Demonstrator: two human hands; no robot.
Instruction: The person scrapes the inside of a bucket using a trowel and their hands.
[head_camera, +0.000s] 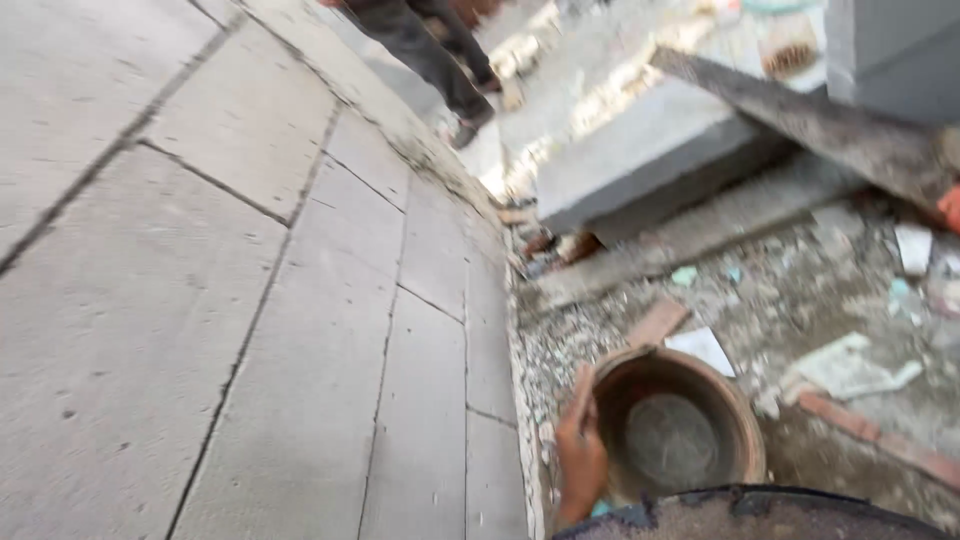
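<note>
My left hand (580, 455) grips the left rim of a round brown bucket (735, 415), fingers curled over the edge. The bucket stands on rubble-strewn ground at the foot of a grey block wall (250, 300) and has a layer of grey mortar (672, 440) in its bottom. My right hand is out of the picture. A dark rounded edge (750, 510) cuts across the bottom of the view, just below the bucket; I cannot tell what it is.
The block wall fills the left half. Large grey blocks (640, 150) and a rough plank (820, 120) lie beyond the bucket. Brick pieces (860, 425), paper scraps and gravel litter the ground. Another person's legs (430, 50) stand at the far end of the wall.
</note>
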